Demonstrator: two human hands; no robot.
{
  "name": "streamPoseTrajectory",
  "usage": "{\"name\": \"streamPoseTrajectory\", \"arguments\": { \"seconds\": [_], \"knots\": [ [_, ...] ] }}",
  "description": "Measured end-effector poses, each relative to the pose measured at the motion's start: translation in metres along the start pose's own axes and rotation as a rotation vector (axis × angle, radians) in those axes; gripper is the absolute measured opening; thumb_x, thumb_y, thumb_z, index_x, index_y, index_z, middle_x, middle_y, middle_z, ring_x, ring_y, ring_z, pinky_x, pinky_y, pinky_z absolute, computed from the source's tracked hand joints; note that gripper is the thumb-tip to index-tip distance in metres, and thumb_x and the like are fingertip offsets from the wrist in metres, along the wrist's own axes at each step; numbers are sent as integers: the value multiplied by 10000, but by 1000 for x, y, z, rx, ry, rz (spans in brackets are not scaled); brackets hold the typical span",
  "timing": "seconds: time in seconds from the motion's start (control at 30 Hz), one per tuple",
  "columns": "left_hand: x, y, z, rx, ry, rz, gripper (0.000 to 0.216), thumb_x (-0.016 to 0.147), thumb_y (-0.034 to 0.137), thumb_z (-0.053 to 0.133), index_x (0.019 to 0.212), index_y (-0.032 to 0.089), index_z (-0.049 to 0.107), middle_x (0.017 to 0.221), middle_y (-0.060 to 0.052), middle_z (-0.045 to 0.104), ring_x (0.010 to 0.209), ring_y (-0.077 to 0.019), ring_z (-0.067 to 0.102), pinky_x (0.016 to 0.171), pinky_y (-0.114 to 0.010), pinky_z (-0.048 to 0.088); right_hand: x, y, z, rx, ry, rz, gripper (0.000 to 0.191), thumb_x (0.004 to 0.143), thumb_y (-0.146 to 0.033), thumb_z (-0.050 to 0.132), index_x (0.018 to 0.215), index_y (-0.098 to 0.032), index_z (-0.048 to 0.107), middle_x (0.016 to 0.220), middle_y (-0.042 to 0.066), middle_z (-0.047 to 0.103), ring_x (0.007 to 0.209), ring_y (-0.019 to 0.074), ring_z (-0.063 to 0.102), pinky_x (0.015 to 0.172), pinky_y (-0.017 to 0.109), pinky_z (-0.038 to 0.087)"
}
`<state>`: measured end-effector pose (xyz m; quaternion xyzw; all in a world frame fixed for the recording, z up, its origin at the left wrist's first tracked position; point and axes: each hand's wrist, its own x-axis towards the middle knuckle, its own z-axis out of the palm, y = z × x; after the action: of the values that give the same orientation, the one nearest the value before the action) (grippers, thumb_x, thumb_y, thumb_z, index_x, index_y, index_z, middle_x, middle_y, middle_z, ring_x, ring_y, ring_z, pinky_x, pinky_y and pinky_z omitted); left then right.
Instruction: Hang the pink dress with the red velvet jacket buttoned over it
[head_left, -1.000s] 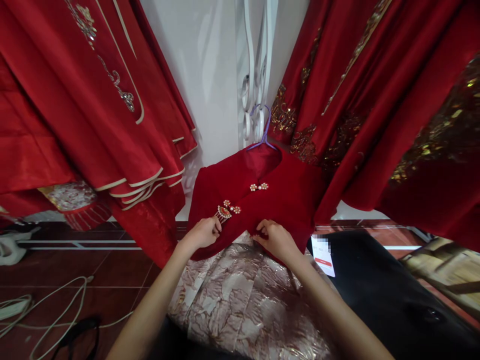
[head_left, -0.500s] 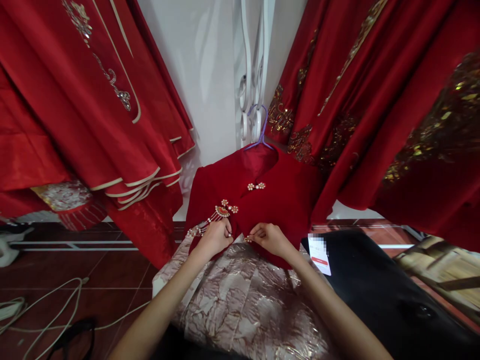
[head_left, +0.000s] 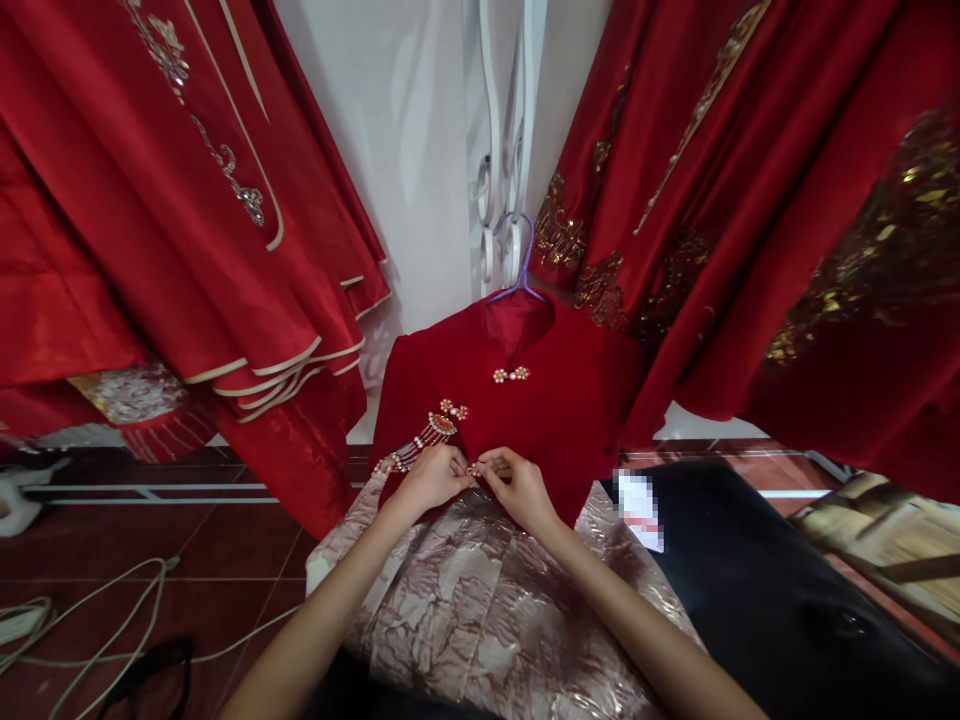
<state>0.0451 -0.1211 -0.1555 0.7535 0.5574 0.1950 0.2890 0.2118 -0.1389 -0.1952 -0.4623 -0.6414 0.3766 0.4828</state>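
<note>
A red jacket (head_left: 570, 370) with a stand collar hangs from a purple hanger (head_left: 520, 280). Pearl-and-gold flower clasps (head_left: 511, 375) join at its neck, and another clasp (head_left: 454, 410) lies lower on the chest. Beside that one, a fan-shaped beaded ornament (head_left: 441, 425) trails strings of beads to the left. At the front opening near the hem, my left hand (head_left: 439, 475) and my right hand (head_left: 517, 485) meet with fingertips pinched. Between them a small gold flower clasp (head_left: 474, 470) shows, partly hidden by the fingers. Patterned pinkish-silver fabric (head_left: 480, 600) spreads beneath my forearms.
Red embroidered garments (head_left: 247, 250) hang at left, with more sequined red garments (head_left: 750, 230) at right. A black seat-like surface (head_left: 750, 570) bears a phone (head_left: 639, 512). White cables (head_left: 150, 600) lie on the tiled floor at left. White scrolled metalwork (head_left: 491, 190) supports the hanger.
My right hand has moved left with its clasp part, closing the gap to my left hand. The jacket's two front edges have come together at that spot.
</note>
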Motion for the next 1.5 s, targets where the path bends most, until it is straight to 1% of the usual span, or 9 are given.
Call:
{"name": "streamPoseTrajectory", "arguments": {
  "seconds": [0.13,0.43,0.6,0.8,1.0,1.1,1.23,1.33,1.5],
  "knots": [
    [1,-3,-1,-43,6,22,101,692,235,635,710,136,646,705,-71,715,676,-181,673,622,-247,480,0,-2,-3,-27,-26,-13,184,777,-286,649,909,-157,653,834,58,696,737,159,663,719,285,552],
    [3,-6,-2,-189,-16,17,187,661,309,690,704,128,668,746,-94,734,708,-204,691,638,-261,507,3,0,-5,-24,-42,-18,124,791,-234,611,885,-165,654,817,42,686,721,144,649,709,273,546],
    [4,-4,0,-207,-21,9,91,693,208,624,688,125,662,714,-80,731,676,-183,686,636,-250,511,2,0,-4,-32,-28,-36,124,799,-263,626,874,-167,645,813,44,675,715,145,644,696,271,547],
    [0,1,-3,-119,-19,-22,117,687,131,596,734,105,699,751,-92,742,697,-176,696,642,-232,516,-1,3,0,-108,-16,-114,114,819,-256,623,900,-177,631,834,43,663,721,143,633,707,273,539],
    [-7,12,-13,61,-16,-34,142,696,132,612,739,157,745,765,-65,754,710,-169,702,665,-227,501,-7,0,2,-242,-8,-227,87,857,-213,574,929,-193,620,846,34,634,782,150,619,745,273,511],
    [-10,16,-17,151,14,2,135,717,163,626,746,183,757,774,-60,755,712,-172,699,684,-239,493,-9,-2,3,-298,-3,-238,94,874,-216,552,940,-197,617,846,35,622,804,157,614,756,276,506],
    [-9,16,-20,113,-6,31,153,734,149,608,789,185,746,780,-44,752,732,-162,700,675,-225,494,-8,-11,-3,-376,-11,-190,97,867,-237,558,942,-206,612,863,33,622,792,160,619,723,273,509],
    [-8,14,-30,85,46,22,166,718,159,633,848,193,732,782,-27,748,738,-165,697,668,-229,495,-4,-25,-15,-401,14,-154,115,858,-258,557,949,-219,616,904,37,632,769,156,621,667,263,513],
    [-10,10,-54,63,202,-15,132,717,307,677,815,229,719,821,-4,744,751,-170,692,678,-243,488,4,-49,-40,-365,144,-160,155,880,-285,507,934,-211,632,924,61,644,749,153,627,660,267,525]
  ]
}}
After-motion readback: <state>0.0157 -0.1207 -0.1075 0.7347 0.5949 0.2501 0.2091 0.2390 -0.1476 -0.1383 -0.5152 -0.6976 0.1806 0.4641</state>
